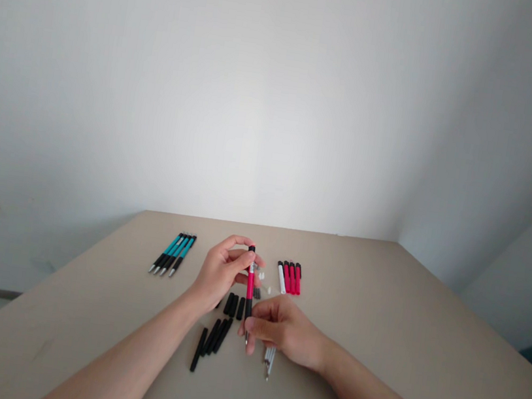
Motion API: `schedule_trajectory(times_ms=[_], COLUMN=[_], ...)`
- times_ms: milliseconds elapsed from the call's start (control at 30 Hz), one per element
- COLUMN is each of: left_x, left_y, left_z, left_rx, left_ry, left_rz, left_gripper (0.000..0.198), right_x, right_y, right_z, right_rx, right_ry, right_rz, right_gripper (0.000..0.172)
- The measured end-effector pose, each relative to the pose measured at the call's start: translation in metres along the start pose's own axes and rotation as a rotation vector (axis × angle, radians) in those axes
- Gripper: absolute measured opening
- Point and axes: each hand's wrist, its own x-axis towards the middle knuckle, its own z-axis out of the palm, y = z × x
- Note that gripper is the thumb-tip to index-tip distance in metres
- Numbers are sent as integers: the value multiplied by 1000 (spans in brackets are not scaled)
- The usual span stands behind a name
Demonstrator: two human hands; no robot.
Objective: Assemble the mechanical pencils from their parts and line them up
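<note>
- We are facing a pale wall that is filling most of the view and meeting another at the right corner.
- Below it we are working over a wide beige worktop, whose far edge is running along the wall.
- We are pinching both hands around one pen: the left hand is gripping near its black top, the right hand its black lower end.
- Between them we are holding that red pen above the middle of the worktop, its metal tip pointing down; we are judging this to be the fitting or checking of its parts, so the next move is calling for a steady, lined-up grip.
- To the left we are seeing four blue pens lying in a row.
- To the right three red barrels are lying beside a white barrel.
- Nearer us, long black tubes and slim refills are lying.
- Short black sleeves are sitting just beyond those tubes.
- Small clear bits are resting behind the pen, too blurred for telling.
</note>
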Motion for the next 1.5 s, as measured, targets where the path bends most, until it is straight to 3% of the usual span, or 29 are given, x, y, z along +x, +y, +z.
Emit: schedule_trajectory(times_ms=[333, 667, 1500], left_x=[-1, -3, -3], left_y=[0, 0, 4], left_z=[2, 3, 4], left_rx=[-6, 30, 100], left_ry=[-12, -77, -33], left_rz=[20, 3, 16], left_gripper=[33, 49, 45], right_x=[-1, 2, 1], right_y=[-6, 2, 4], right_z=[1, -1, -3], right_rx=[17, 20, -14], right_ry=[35, 69, 72], right_rz=[18, -31, -28], right_gripper=[31, 37, 37])
